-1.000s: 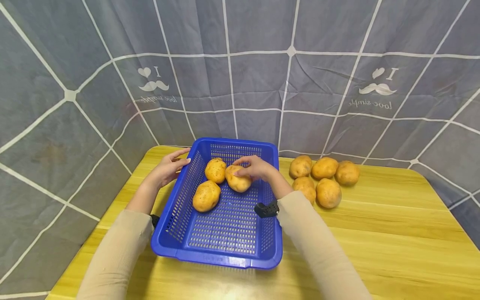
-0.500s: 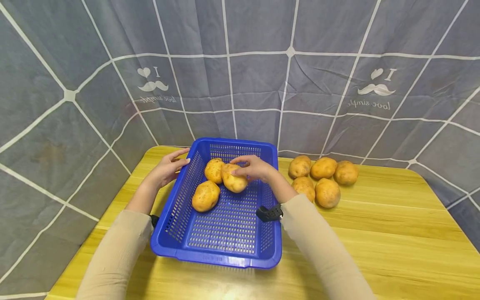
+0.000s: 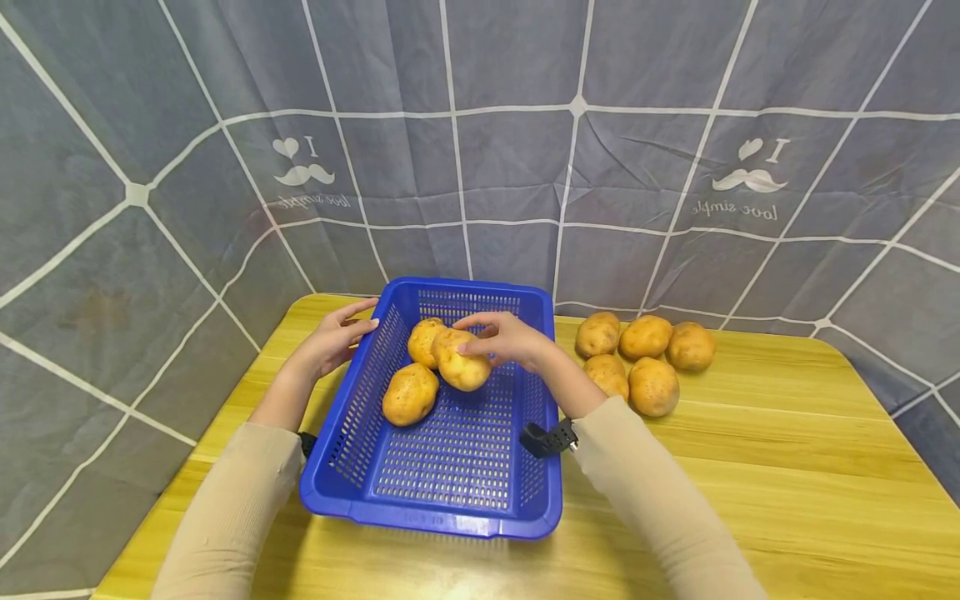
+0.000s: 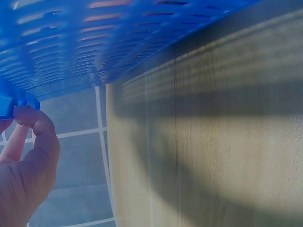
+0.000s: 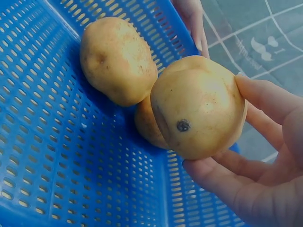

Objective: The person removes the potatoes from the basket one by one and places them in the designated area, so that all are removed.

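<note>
Grasping a potato between curled fingers and thumb, the right hand holds it inside the blue basket; two more potatoes lie just beneath and beside the grip. The right forearm reaches in over the basket's right wall. The left hand pinches the basket's far-left rim, wrist resting near the worktop.
</note>
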### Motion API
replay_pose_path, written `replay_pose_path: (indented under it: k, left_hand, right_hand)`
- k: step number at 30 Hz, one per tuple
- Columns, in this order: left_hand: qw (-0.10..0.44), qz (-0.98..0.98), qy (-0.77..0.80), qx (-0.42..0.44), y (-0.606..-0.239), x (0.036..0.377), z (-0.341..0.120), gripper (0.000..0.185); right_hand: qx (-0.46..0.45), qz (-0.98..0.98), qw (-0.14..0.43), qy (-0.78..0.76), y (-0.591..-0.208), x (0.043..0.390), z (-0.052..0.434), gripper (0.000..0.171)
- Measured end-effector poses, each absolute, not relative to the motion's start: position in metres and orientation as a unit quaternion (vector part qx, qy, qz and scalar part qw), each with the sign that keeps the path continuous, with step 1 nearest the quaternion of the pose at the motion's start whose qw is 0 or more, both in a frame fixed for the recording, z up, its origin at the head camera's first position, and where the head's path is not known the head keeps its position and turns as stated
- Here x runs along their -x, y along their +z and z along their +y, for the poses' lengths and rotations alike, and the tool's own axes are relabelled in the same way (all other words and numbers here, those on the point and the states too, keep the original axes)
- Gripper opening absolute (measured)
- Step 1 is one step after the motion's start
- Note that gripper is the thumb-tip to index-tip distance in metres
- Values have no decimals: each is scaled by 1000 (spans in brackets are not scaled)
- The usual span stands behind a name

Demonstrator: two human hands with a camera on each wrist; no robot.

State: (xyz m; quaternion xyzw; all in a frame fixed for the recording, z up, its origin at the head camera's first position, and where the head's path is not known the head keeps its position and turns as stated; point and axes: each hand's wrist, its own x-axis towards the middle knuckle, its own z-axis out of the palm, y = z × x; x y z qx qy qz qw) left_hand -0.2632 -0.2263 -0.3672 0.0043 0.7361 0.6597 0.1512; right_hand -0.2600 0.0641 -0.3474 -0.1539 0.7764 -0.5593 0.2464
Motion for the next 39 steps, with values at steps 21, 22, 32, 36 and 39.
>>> replay_pose_path:
  k: [21,22,32,36,39]
  left_hand:
    - [153,748,646,-7,-367,261,-229,60]
    - [154,748,646,-7,-367,261,-228,60]
    - [155,745,649,-5,-367,263,-229,59]
    - [154,745,649,-4,-367,264,-228,58]
    - [154,747,647,-4,-368,264,-228,58]
  right_hand:
    - [165,759,250,-578,-334,240,74,44]
    - [168,759,250,-577,-334,239,75,44]
    - [182,757,243,-578,-331,228,81,45]
    - [187,759,240,-575,-330,224,84,45]
    - [190,760,242,-572,-330,222,87,45]
